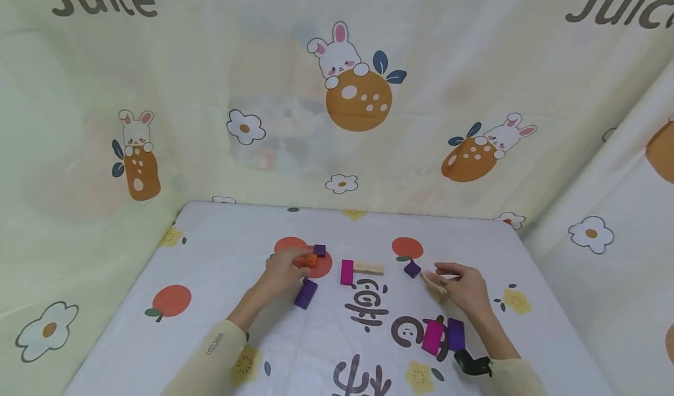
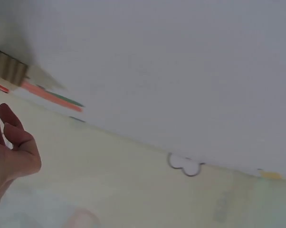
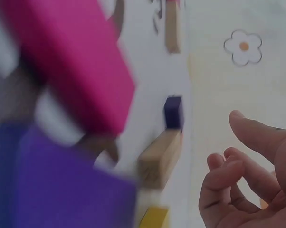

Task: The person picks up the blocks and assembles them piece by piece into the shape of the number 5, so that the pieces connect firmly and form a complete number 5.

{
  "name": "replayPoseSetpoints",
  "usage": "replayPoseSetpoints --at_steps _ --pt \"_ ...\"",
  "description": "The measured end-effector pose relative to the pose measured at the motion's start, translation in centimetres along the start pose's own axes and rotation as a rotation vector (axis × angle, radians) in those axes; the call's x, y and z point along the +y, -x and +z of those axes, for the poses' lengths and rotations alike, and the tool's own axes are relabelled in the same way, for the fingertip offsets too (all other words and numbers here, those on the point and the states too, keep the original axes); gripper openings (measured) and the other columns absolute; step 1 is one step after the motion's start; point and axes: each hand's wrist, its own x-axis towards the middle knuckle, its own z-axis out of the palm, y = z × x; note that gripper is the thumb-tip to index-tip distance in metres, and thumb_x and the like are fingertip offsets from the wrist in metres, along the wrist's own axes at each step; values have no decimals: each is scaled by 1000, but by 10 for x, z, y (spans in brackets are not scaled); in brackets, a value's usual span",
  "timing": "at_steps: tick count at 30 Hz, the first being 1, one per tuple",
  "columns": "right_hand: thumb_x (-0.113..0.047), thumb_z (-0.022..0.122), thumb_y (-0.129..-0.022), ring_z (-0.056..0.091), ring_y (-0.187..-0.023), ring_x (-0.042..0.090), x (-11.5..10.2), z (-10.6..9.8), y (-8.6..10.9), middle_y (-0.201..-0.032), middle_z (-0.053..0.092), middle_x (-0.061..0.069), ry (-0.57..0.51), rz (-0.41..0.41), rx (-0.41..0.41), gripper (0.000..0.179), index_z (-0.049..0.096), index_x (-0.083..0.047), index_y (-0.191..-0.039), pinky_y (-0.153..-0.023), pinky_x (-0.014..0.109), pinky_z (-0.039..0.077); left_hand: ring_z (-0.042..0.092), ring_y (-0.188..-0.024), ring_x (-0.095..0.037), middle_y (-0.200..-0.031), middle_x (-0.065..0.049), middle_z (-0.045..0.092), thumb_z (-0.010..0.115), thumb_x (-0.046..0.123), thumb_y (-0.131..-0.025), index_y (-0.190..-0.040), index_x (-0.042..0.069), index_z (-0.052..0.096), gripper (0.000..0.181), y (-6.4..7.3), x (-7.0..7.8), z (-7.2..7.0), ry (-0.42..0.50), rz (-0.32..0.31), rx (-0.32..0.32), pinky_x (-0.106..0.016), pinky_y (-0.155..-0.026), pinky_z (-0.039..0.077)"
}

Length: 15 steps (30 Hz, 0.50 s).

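Observation:
In the head view my left hand (image 1: 284,272) pinches a small orange block (image 1: 312,260) between thumb and fingers. A small purple block (image 1: 319,250) sits just beyond it, and a longer purple block (image 1: 306,294) lies below the fingers. The left wrist view catches only part of this hand (image 2: 14,152), near a brown striped block (image 2: 10,69). My right hand (image 1: 464,288) hovers with thumb and fingers apart, loosely bent, beside a wooden block (image 3: 159,159). A dark purple block (image 3: 174,112) is at that block's far end.
A pink block (image 1: 347,272) meets another wooden block (image 1: 368,268) mid-table. Near my right forearm are a pink block (image 1: 433,337), a purple block (image 1: 456,334) and a dark green piece (image 1: 472,362). A patterned curtain (image 1: 284,168) borders the table's far edge.

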Motion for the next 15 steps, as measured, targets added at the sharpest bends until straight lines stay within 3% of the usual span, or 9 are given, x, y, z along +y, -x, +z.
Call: replayPoseSetpoints --at_steps 2,5,7,10,15 --pt "-34 76 -99 60 -117 39 6 -3 3 -136 69 25 5 44 -12 52 67 -3 -139 -78 28 47 59 -134 -42 -141 -13 70 77 11 -96 -142 7 67 47 5 -9 -9 14 -2 -14 -74 -112 32" --pt "-33 75 -99 55 -128 44 15 -5 5 -142 65 26 8 76 -23 53 65 -2 -141 -89 41 50 60 -129 -40 -141 -10 71 78 13 -95 -142 14 68 48 10 -21 -20 -9 -9 -39 -66 -107 44" --pt "-32 75 -99 52 -135 47 20 -5 7 -144 64 26 5 87 -28 54 64 -2 -142 -101 54 50 61 -127 -37 -142 -9 70 80 14 -94 -143 19 68 50 12 -29 -26 -12 -33 -68 -58 -102 52" --pt "-32 76 -98 48 -141 49 27 -4 8 -143 65 26 12 97 -24 55 64 -2 -143 -110 62 45 62 -126 -35 -145 -10 67 82 14 -92 -144 22 67 55 14 -37 -31 17 -88 -120 -50 -96 58" --pt "-27 79 -96 53 -131 47 34 -1 10 -141 67 26 22 119 -15 54 65 -1 -141 -89 43 52 63 -117 -29 -149 -13 64 86 5 -85 -149 20 62 70 15 -45 -35 48 -97 -208 -42 -92 58"
